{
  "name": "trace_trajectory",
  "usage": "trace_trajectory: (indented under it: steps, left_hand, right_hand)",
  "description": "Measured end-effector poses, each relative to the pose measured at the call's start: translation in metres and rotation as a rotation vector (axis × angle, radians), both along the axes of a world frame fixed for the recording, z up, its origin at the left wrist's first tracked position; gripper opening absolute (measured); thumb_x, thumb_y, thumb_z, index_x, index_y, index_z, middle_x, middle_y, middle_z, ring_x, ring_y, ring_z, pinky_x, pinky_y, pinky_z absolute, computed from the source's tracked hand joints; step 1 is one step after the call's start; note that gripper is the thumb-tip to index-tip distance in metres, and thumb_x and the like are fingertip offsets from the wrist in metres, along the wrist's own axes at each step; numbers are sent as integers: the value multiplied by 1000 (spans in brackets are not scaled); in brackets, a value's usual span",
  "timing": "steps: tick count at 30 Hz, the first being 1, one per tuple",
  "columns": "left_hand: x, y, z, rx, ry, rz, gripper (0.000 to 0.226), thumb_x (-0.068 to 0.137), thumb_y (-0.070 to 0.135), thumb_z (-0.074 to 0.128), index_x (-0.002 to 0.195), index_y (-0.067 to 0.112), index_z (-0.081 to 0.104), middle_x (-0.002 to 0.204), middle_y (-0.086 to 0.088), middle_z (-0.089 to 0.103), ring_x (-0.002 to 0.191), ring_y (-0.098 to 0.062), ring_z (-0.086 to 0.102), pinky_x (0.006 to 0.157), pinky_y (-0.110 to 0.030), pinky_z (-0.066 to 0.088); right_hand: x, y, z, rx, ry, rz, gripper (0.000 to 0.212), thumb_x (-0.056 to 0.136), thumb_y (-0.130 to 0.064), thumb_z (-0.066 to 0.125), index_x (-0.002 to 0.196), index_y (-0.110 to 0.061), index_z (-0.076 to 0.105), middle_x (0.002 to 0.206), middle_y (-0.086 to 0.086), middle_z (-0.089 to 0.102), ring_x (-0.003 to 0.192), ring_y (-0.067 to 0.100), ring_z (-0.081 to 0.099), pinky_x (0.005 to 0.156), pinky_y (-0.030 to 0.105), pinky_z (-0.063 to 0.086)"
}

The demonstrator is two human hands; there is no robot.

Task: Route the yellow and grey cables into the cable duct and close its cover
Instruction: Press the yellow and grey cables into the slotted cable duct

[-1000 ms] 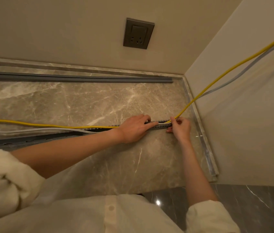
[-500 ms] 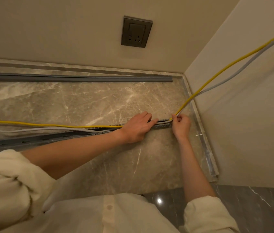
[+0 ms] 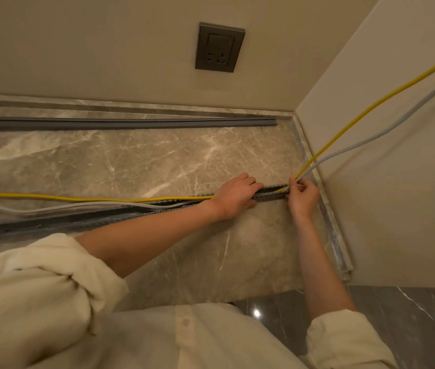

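Cable duct [image 3: 83, 221] lies open along the marble ledge [image 3: 157, 161], slotted walls up, its right end near the side wall. My left hand [image 3: 233, 195] is laid over the duct just short of that end, fingers flat and pressing down, not closed round anything. My right hand [image 3: 303, 194] is at the duct's end, fingertips pinched on both cables where they rise out of the channel.

Yellow cable [image 3: 365, 113] and grey cable [image 3: 387, 129] climb from that pinch toward the upper right, off the ledge. Left of my left hand, both run loose on the marble beside the duct, apart from it for most of the length; only the short stretch between my 2 hands looks seated. The cover [image 3: 120, 123], a long grey strip, lies well apart at the back of the ledge, under the wall socket [image 3: 220, 47].

Judgement: early stage, 1 end started.

Risks:
1. The rising runs look taut; if I ease the pinch, they could lift the seated stretch back out.
2. The 2 cables may cross on the left, bunch in the channel and stop the cover snapping shut.
3. Pressing hard could bend the slotted fingers of the wall.
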State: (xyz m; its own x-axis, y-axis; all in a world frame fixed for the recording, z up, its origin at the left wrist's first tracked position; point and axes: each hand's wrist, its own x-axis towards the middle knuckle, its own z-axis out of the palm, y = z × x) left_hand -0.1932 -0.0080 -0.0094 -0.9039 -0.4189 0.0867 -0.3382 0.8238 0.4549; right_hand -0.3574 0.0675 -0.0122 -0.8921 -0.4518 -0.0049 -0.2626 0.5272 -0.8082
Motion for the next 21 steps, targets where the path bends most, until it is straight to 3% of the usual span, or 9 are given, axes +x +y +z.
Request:
trace_trajectory:
  steps: [3, 6, 10, 15, 21]
  left_hand:
    - [15, -4, -1, 65, -2, 17, 47, 90, 26, 58, 132, 8, 47, 120, -13, 60, 110, -28, 49, 93, -39, 41]
    - [41, -8, 0, 99, 27, 27, 46, 91, 26, 57, 131, 7, 48, 121, -13, 61, 110, -29, 51, 95, -41, 42]
    - [89, -13, 1, 109, 41, 65, 45, 89, 24, 58, 131, 7, 49, 119, -13, 62, 109, -29, 53, 95, -41, 43]
    - [168, -22, 2, 119, -28, 150, 51, 87, 25, 64, 132, 7, 49, 120, -14, 60, 112, -29, 53, 96, -39, 42]
    - [264, -35, 10, 102, -89, 319, 57, 79, 33, 72, 127, 8, 55, 116, -11, 62, 108, -27, 56, 93, -38, 45]
  right_hand:
    - [13, -3, 4, -36, 11, -80, 26, 88, -18, 64, 103, 3, 58, 88, 13, 70, 87, 31, 66, 75, 29, 46]
    - [29, -3, 8, -69, 67, -113, 30, 88, -8, 62, 111, 7, 48, 78, -7, 52, 90, 26, 61, 66, 13, 31]
    - [61, -4, 17, -78, 196, -91, 29, 85, -3, 56, 110, 0, 43, 105, 16, 57, 88, 28, 59, 67, 22, 36]
    - [117, -15, 18, -34, 441, 340, 22, 82, 1, 54, 103, 0, 48, 101, 16, 52, 80, 22, 51, 65, 24, 36]
    - [176, -37, 18, -15, 463, 660, 24, 84, -1, 55, 107, -1, 49, 106, 14, 50, 88, 21, 51, 75, 33, 46]
